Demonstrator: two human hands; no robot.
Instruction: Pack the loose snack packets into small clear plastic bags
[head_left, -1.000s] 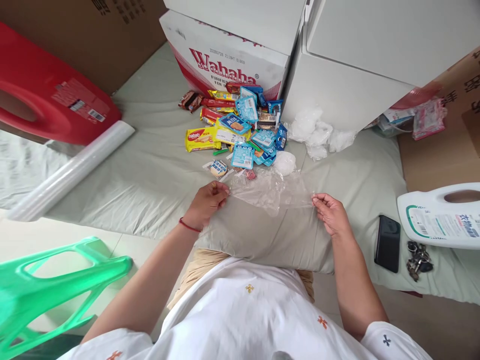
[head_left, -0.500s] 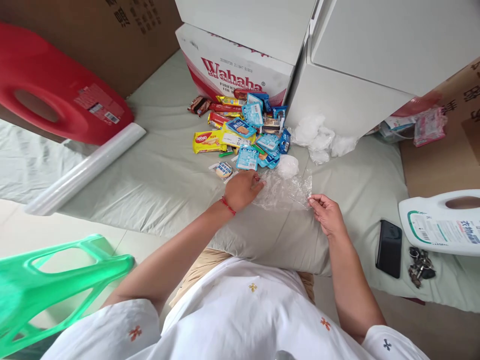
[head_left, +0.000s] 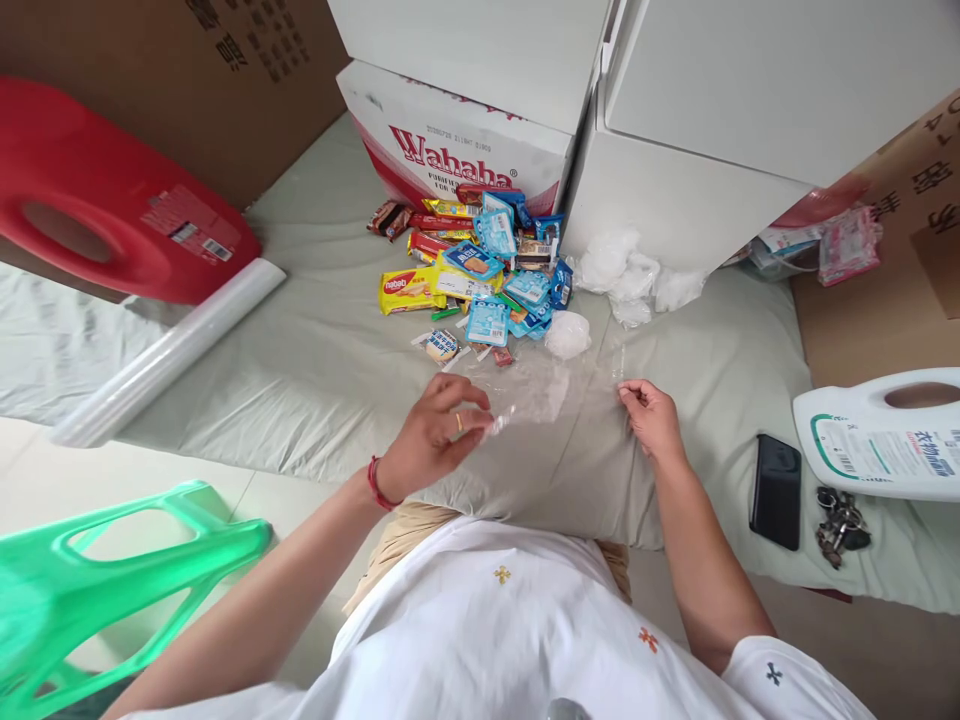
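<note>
A clear plastic bag is stretched between my two hands, low over the grey-green sheet. My left hand pinches its near left corner between thumb and finger. At the bag's right edge, my right hand has its fingertips closed on the film. Just beyond the bag lies a heap of wrapped snacks, among them a yellow wafer packet and a light-blue packet. A round wrapped biscuit rests left of the bag's far edge. One crumpled white plastic ball sits beside the heap.
More crumpled white plastic lies against the white boxes. A Wahaha carton stands behind the snacks. Left are a plastic film roll, a red jug and a green stool; right, a phone, keys and a white jug.
My left hand has drawn back toward me and left from beside the snacks, pulling the bag's left side along. A small red packet it covered now shows. My right hand has barely moved.
</note>
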